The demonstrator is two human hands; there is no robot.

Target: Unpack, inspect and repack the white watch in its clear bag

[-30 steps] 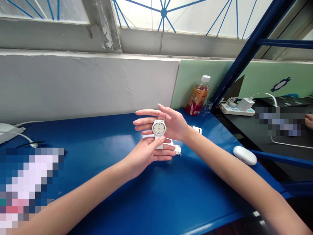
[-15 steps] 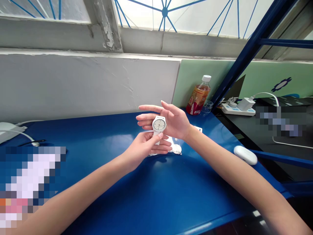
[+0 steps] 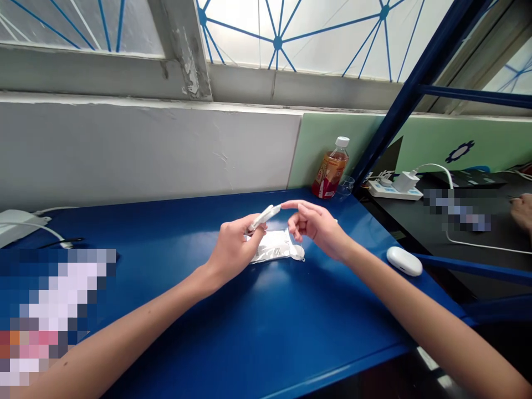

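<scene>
A white wristwatch [image 3: 269, 215] is tilted almost edge-on above the desk, its dial turned out of sight. My left hand [image 3: 233, 243] is closed on it, thumb on the near side and fingers behind. My right hand [image 3: 319, 226] has its index finger stretched out to the far right end of the watch, at or very close to touching it. Its other fingers are loosely curled and hold nothing. Below both hands, a clear plastic pouch [image 3: 276, 247] with something white inside lies on the blue desk [image 3: 249, 327].
A drink bottle [image 3: 331, 169] and a clear cup [image 3: 346, 186] stand by the wall. At the desk's right edge lies a white earbud case [image 3: 404, 261]. Beyond it are a power strip [image 3: 394, 189] and another person's hand [image 3: 521, 213]. A white device [image 3: 19, 230] with cables sits left.
The watch has turned from facing me to edge-on in my left hand. My right hand has moved from behind it to the right, rotating and curling all but the index finger.
</scene>
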